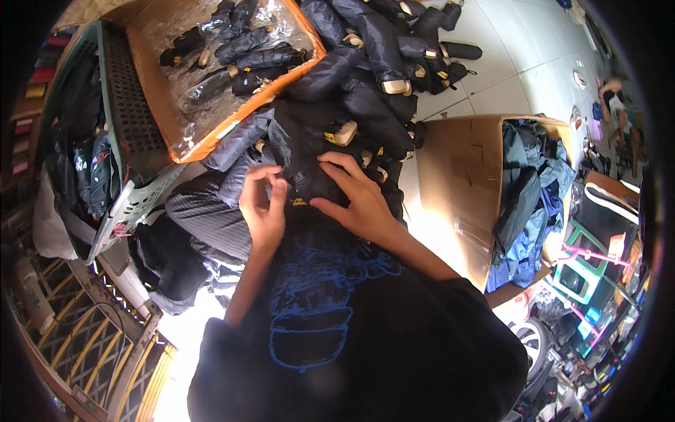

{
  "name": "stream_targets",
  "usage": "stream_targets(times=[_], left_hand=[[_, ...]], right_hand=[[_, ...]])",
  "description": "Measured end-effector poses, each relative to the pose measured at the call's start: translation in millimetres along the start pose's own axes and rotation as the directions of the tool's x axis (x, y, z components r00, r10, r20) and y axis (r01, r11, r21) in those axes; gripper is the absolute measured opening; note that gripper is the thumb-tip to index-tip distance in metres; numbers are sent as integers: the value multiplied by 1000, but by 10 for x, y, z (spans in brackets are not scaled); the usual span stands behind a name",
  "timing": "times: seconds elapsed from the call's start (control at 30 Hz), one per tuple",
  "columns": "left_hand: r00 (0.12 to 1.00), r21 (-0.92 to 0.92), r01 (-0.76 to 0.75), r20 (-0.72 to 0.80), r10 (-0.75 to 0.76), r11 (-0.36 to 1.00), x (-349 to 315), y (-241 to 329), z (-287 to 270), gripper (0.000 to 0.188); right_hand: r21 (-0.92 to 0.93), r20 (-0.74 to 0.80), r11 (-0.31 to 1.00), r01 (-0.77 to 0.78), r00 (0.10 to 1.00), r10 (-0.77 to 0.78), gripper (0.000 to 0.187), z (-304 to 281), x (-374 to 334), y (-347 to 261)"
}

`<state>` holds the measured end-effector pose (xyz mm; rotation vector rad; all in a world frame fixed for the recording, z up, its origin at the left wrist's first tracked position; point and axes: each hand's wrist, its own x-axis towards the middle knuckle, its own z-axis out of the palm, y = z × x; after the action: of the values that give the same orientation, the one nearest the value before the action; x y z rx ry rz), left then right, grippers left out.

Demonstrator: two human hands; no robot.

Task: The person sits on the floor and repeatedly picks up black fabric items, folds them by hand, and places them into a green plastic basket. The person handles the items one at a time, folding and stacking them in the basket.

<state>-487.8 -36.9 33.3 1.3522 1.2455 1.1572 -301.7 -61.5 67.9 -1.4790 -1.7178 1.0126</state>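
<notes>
Both hands on the black cloth in the lap, bundles everywhere

So the black cloth is lying right over the lap, up against a messy pile of rolled black bundles with pale ends. The left hand is at its near left edge, fingers curled in and thumb close to the index finger; can't tell if there's any cloth pinched in there. The right hand is pretty wide open, thumb and fingers spread with the tips down on the cloth, not gripping anything.

Up on the left there's an orange-rimmed box with more bundles and clear plastic inside, next to a perforated plastic basket. Over on the right, a cardboard box stuffed with blue fabric is on the white tiled floor.
</notes>
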Motion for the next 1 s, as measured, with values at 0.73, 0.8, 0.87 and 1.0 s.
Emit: stream_targets(times=[0.73,0.8,0.87,1.0], left_hand=[[831,421,-480,-64,553,769,17,-59,-59,18],[832,483,-472,-32,554,738,42,-34,-119,20],[843,485,-477,15,538,733,45,12,-132,23],[866,446,-460,36,498,768,-35,1,-62,23]], right_hand=[[443,48,888,-120,993,110,41,147,16,81],[518,33,842,-151,987,157,39,127,38,16],[561,21,812,-163,983,183,38,127,46,14],[622,11,764,-171,978,210,37,171,58,68]])
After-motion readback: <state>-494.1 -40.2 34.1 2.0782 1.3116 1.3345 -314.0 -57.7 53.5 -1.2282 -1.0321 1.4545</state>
